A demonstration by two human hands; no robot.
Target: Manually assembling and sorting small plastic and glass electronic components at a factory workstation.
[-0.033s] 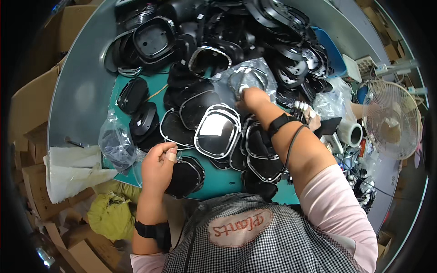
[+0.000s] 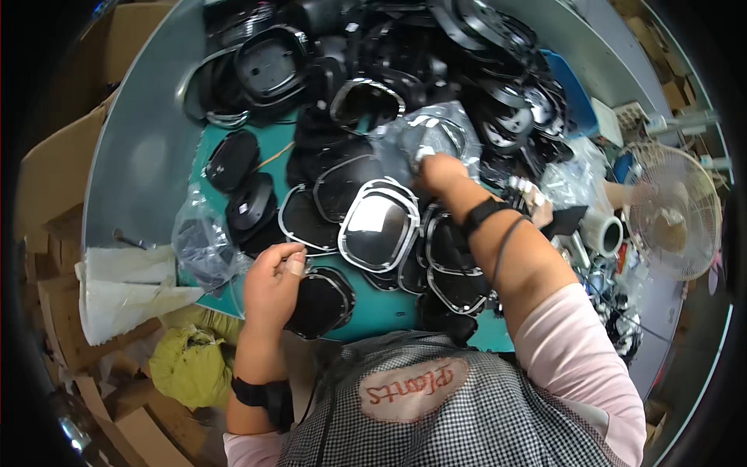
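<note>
My right hand (image 2: 442, 174) reaches forward over a clear plastic bag (image 2: 467, 128) with a rounded frame-shaped part inside. Its fingers are curled down and closed on the bag, their tips partly hidden. At the left, my left hand (image 2: 271, 282) is closed, thumb against the bent fingers; whatever may be in the pinch is too small to make out. Just beside it lies a stack of black rounded covers (image 2: 317, 305). Between the hands, a shiny black cover with a white rim (image 2: 378, 227) rests on other dark rounded covers (image 2: 307, 222).
Black plastic shells (image 2: 268, 66) are heaped along the far side of the green mat (image 2: 373, 311). Another bag (image 2: 201, 241) lies at the left. A blue bin (image 2: 572, 93), a tape roll (image 2: 603, 233) and a fan (image 2: 673, 218) stand at the right.
The whole view has shifted slightly, so the tabletop things appear a little further right. My right hand has moved slightly over the bag; my left hand is nearly unchanged.
</note>
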